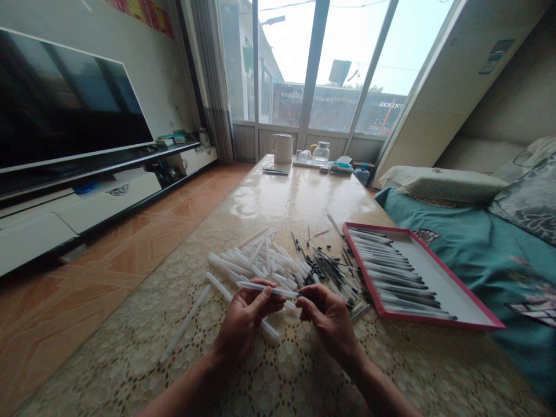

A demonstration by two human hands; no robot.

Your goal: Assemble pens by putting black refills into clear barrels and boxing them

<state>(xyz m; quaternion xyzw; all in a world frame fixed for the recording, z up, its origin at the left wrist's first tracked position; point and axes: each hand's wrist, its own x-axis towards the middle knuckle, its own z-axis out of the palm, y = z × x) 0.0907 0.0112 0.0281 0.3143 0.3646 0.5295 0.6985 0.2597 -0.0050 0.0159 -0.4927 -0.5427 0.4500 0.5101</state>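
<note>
The worktop [230, 226] is patterned with flowers. At its right lies a red-rimmed tray [432, 263], holding a row of pens [395, 272]. Left of it are heaped white tubes [249, 258]; dark refills [328, 265] lie between. The left hand [241, 318] has its fingers clamped on one pen [280, 291], above the worktop. The right hand [328, 315] is at its dark tip; whether those fingers grip, I cannot tell.

Smooth, milky plastic on the pen barrel [282, 292], and there's that frosted, matt plastic again across the heaped pen tubes [249, 259]! The flower-patterned tabletop [299, 200] gleams glossy at its far end; clear glass on the jug [321, 152], slick black gloss on the television screen [69, 98], soft creased cloth in the teal cover [469, 255].
</note>
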